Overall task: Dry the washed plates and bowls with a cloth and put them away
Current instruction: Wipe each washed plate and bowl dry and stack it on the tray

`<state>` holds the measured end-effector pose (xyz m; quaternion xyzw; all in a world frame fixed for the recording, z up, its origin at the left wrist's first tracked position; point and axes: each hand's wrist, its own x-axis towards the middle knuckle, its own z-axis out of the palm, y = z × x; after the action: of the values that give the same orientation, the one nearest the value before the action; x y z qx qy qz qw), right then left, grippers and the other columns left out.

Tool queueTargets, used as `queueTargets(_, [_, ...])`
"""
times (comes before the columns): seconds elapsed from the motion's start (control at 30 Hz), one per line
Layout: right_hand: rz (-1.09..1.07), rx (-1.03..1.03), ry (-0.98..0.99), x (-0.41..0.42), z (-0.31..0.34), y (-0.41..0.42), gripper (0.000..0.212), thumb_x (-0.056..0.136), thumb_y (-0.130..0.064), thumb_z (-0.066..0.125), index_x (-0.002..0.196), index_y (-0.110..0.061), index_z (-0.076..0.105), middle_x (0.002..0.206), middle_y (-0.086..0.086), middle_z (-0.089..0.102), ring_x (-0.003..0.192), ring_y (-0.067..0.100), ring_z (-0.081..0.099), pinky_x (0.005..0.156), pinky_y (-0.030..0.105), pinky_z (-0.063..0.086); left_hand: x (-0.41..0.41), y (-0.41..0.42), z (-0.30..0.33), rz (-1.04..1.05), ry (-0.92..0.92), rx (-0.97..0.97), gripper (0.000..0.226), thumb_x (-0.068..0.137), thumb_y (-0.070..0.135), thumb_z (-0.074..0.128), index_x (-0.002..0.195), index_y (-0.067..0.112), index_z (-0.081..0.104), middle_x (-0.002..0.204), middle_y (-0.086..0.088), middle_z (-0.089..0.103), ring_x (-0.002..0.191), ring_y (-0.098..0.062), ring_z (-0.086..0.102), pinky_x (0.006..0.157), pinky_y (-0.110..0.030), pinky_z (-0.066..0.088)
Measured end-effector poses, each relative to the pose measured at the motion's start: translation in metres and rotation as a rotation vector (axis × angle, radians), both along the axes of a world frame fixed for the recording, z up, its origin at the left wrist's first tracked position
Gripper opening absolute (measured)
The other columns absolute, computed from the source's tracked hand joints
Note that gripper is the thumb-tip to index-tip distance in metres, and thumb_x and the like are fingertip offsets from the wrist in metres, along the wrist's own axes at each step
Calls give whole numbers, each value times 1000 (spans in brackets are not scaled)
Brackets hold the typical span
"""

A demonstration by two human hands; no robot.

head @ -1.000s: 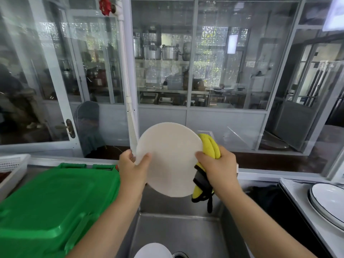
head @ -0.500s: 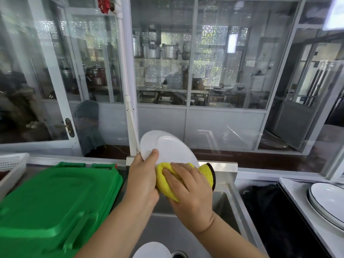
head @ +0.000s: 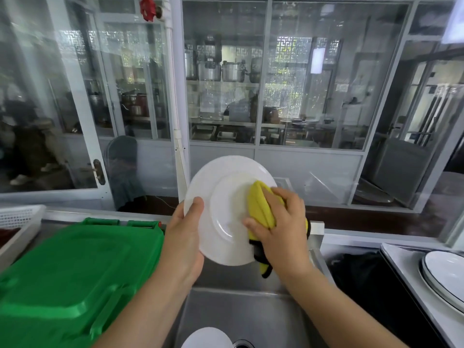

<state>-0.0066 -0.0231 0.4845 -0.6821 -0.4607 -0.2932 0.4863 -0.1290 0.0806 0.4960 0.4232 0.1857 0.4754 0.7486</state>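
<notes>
A white plate (head: pixel 221 204) is held up over the steel sink (head: pixel 251 312), its underside with the foot ring facing me. My left hand (head: pixel 185 237) grips its left rim, thumb on the near face. My right hand (head: pixel 281 227) holds a yellow cloth (head: pixel 261 204) with a black edge and presses it on the plate's right half. Another white dish (head: pixel 207 337) lies in the sink at the bottom edge. Stacked white plates (head: pixel 449 275) with dark rims rest on the counter at the right.
A green plastic bin lid (head: pixel 75 267) fills the space left of the sink. A white mesh basket (head: pixel 17 219) sits at the far left. A black bin (head: pixel 371 280) lies between sink and right counter. Glass partitions (head: pixel 226 84) stand behind the sink.
The plate has turned more upright toward me and shows its foot ring. My right hand with the cloth moved from the plate's lower part to its right half.
</notes>
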Motion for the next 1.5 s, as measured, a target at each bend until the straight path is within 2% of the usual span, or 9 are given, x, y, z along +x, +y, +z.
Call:
queueTargets(0.1, [-74,-122,-58,-3,18,9,60,76,-44,66,123,-7,61,122,16,54,107,35,47,90,46,42,4,-4,1,10,65,18,16,89,33,61,103,27,66,102,-1,72,91,-20,70,66,-33,57])
queueTargets(0.27, [0,-184,-211,-23,19,14,53,91,-44,46,131,-11,57,130,12,52,115,29,44,91,42,39,5,-5,9,11,41,80,17,91,26,60,81,27,74,85,-4,74,73,-18,71,55,-30,55])
queueTargets(0.37, [98,-247,-351,-25,7,8,44,94,-36,48,130,-14,59,130,9,55,114,29,49,88,43,42,0,-1,13,37,47,98,23,91,25,60,74,30,74,75,-1,73,65,-14,69,51,-27,53])
queueTargets(0.53, [125,-322,-528,-8,-14,-10,37,88,-28,55,120,-14,66,122,11,61,108,29,53,86,43,47,-5,8,13,58,98,82,21,89,27,62,73,32,74,82,2,74,72,-15,70,55,-30,54])
queueTargets(0.73, [-38,-280,-430,19,-6,-15,41,76,-12,68,117,-7,68,113,19,63,95,40,58,76,52,50,-10,10,18,29,100,111,20,89,20,63,74,24,75,83,1,75,72,-15,72,55,-27,55])
queueTargets(0.83, [-81,-225,-369,15,11,-8,42,80,-17,68,120,-7,66,116,19,61,95,43,57,76,53,49,-7,5,17,12,132,127,18,90,21,63,77,25,75,85,2,75,74,-14,72,59,-28,57])
queueTargets(0.97, [-11,-169,-361,-7,20,3,38,86,-25,63,120,-9,66,118,17,60,102,39,54,80,49,47,-2,-2,17,-19,136,136,20,90,22,62,76,29,75,82,-1,75,71,-16,71,55,-27,56])
queueTargets(1.17, [151,-245,-540,-18,-3,-7,33,87,-26,59,115,-13,70,118,12,63,108,29,51,84,44,48,-10,6,21,-9,116,129,19,88,23,63,76,30,76,82,-1,75,71,-16,71,55,-28,55])
queueTargets(1.5, [-26,-141,-434,11,10,-4,35,82,-13,66,116,-7,68,115,19,62,105,30,44,79,51,48,-12,6,17,-67,196,179,14,89,20,62,83,23,75,92,-6,75,83,-24,71,70,-35,57])
